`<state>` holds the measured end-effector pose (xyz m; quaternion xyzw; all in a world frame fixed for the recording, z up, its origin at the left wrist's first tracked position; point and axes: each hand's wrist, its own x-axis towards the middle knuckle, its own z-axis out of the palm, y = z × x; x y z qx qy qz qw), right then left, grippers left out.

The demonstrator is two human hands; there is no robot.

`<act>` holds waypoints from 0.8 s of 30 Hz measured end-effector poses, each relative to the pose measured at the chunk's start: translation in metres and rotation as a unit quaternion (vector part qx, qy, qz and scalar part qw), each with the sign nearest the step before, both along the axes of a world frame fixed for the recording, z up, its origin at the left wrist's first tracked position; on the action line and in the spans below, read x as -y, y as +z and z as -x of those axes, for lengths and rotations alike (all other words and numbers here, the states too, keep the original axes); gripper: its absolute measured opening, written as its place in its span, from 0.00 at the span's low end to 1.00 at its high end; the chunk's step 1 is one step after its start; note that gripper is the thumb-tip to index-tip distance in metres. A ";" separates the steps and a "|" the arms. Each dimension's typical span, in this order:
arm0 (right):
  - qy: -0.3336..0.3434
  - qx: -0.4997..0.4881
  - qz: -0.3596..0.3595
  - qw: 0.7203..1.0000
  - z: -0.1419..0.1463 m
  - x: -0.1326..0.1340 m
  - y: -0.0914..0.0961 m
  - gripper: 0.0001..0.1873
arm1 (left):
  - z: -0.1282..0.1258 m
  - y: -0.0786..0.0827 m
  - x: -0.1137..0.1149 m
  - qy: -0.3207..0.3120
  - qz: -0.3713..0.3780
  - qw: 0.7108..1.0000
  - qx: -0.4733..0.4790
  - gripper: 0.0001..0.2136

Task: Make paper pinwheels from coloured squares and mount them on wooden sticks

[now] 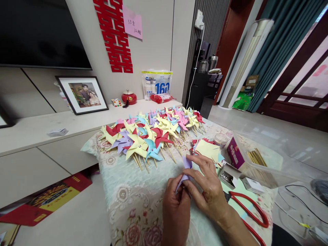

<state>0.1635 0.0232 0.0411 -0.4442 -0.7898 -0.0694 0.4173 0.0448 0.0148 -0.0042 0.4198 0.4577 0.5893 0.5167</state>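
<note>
Both of my hands meet over the front of the cloth-covered table around a piece of purple paper (188,163). My left hand (176,198) pinches its lower part, fingers curled. From the right, my right hand (205,184) grips the paper between thumb and fingers, and some of the sheet is hidden behind them. Just beyond lies a stack of coloured paper squares (206,149), pale yellow on top. Finished paper pinwheels (139,146) on wooden sticks cover the far side of the table in yellow, red, blue, pink and purple.
Red-handled scissors (256,205) lie beside my right forearm. A small box of metal fasteners (228,178), a white box (253,185) and a clear bin (266,171) with wooden sticks (256,157) stand at the right. A white cabinet (84,119) runs behind the table.
</note>
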 end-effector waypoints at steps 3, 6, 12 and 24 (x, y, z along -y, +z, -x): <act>-0.005 0.002 0.003 1.000 0.001 0.000 0.000 0.14 | 0.000 0.001 -0.001 0.000 0.005 1.000 0.007 0.09; 0.002 0.002 0.004 1.000 0.001 0.001 0.001 0.14 | 0.000 0.000 -0.002 -0.001 0.026 0.999 0.045 0.11; -0.003 -0.133 0.038 0.990 -0.005 0.000 -0.002 0.17 | 0.002 0.008 -0.006 -0.042 0.122 0.974 0.184 0.14; -0.053 -0.388 0.252 0.885 -0.010 -0.011 -0.012 0.15 | 0.012 0.016 -0.010 -0.059 0.143 0.931 0.329 0.22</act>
